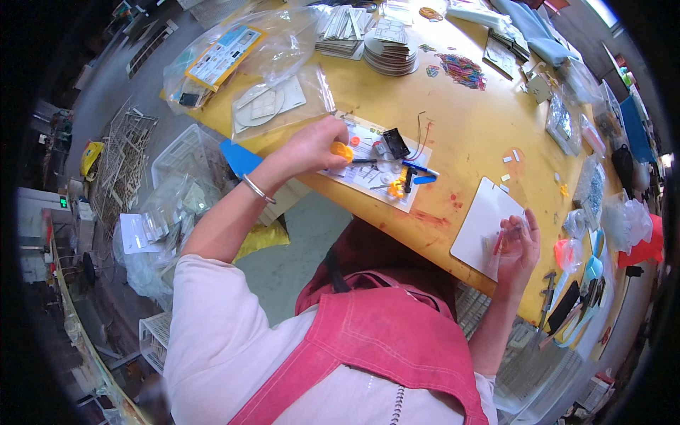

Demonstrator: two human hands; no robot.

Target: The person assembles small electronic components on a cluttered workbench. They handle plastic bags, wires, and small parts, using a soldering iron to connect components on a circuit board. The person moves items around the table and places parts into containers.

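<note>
My left hand is over the left end of a printed sheet, its fingers closed on an orange-yellow piece. Right beside that piece lies a thin black rod; whether the two are joined I cannot tell. On the sheet are a black battery box with wires, a small motor, a blue-and-black part and small yellow parts. My right hand, palm up with curled fingers, holds a small clear plastic bag with something red in it, above a white board.
Stacks of wooden sheets and discs stand at the far side, beside a pile of coloured paper clips. Clear bags lie at the far left. Bagged parts and tools line the table's right side.
</note>
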